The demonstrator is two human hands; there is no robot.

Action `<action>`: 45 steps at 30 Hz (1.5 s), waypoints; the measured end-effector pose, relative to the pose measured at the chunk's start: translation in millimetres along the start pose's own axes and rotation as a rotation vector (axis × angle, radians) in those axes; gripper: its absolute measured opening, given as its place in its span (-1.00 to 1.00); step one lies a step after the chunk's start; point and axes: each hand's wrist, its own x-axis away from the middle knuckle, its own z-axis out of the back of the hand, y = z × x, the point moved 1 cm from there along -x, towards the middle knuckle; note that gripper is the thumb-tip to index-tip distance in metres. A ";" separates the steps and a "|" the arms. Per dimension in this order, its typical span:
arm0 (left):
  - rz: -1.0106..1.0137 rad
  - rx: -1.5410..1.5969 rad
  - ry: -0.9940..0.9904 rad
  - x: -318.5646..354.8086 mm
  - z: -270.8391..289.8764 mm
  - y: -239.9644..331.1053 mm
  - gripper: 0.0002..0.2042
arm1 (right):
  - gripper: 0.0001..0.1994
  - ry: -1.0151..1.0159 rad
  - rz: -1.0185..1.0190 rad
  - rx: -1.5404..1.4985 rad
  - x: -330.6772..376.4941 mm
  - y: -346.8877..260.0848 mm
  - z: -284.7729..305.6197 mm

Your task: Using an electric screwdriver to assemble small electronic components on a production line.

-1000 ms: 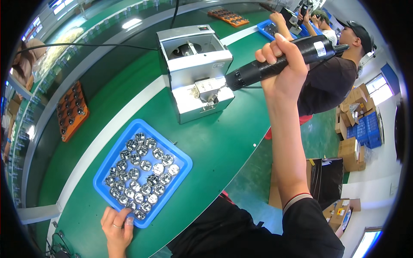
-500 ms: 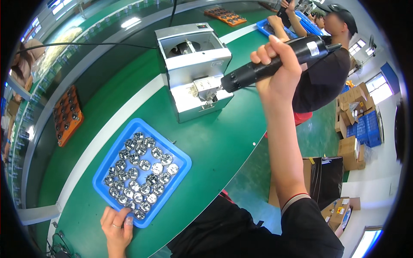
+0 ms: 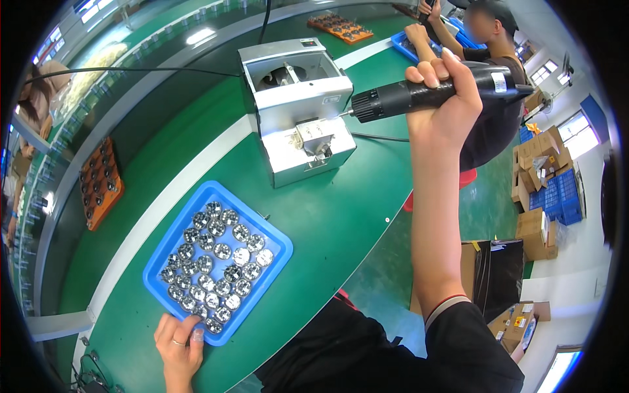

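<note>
Ribbed blk driver (image 3: pixel 429 97) shifted up, bit (image 3: pixel 346 114) nr boxy metal feeder (image 3: pixel 298 98).

Two bare hands were counted: one left hand (image 3: pixel 179 351), wearing one ring (image 3: pixel 177 342), and one right hand (image 3: pixel 451 98). One black power screwdriver (image 3: pixel 422 98) was recorded. One green counter (image 3: pixel 314 242) bore one silver machine (image 3: pixel 301 95) and one near blue tray (image 3: pixel 261 221). That tray contained about thirty round metallic parts (image 3: pixel 223 251); overlap prevented an exact figure. Two orange trays (image 3: pixel 113 196) were clearly identified. At least one far blue tray (image 3: pixel 398 40) was noted. Other people numbered at least two: one black-shirted co-worker (image 3: pixel 488 131) and one person at upper left (image 3: pixel 40 105). Several cardboard boxes (image 3: pixel 532 226) were observed; their number was indeterminable.
</note>
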 end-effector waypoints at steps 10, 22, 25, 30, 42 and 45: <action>0.001 0.009 -0.005 2.7 -0.6 -2.9 -0.89 | -0.89 0.042 -0.059 -0.118 -9.4 3.8 24.1; 0.009 0.001 -0.005 -0.2 1.3 -0.1 -0.88 | -0.88 0.067 -0.056 0.014 -12.0 13.3 32.0; -0.012 0.021 0.015 -0.5 0.7 1.1 -0.89 | -0.86 0.044 -0.123 -0.163 -16.9 1.0 42.1; -0.006 0.006 0.004 -0.5 1.6 1.4 -0.89 | -0.85 0.093 -0.139 -0.066 -13.4 16.1 44.0; -0.008 0.020 0.008 -0.9 0.1 0.9 -0.89 | -0.82 0.229 -0.159 -0.150 -12.5 16.0 52.1; -0.002 0.025 0.001 0.1 0.3 0.0 -0.89 | -0.82 0.221 -0.170 -0.151 -13.2 16.9 56.3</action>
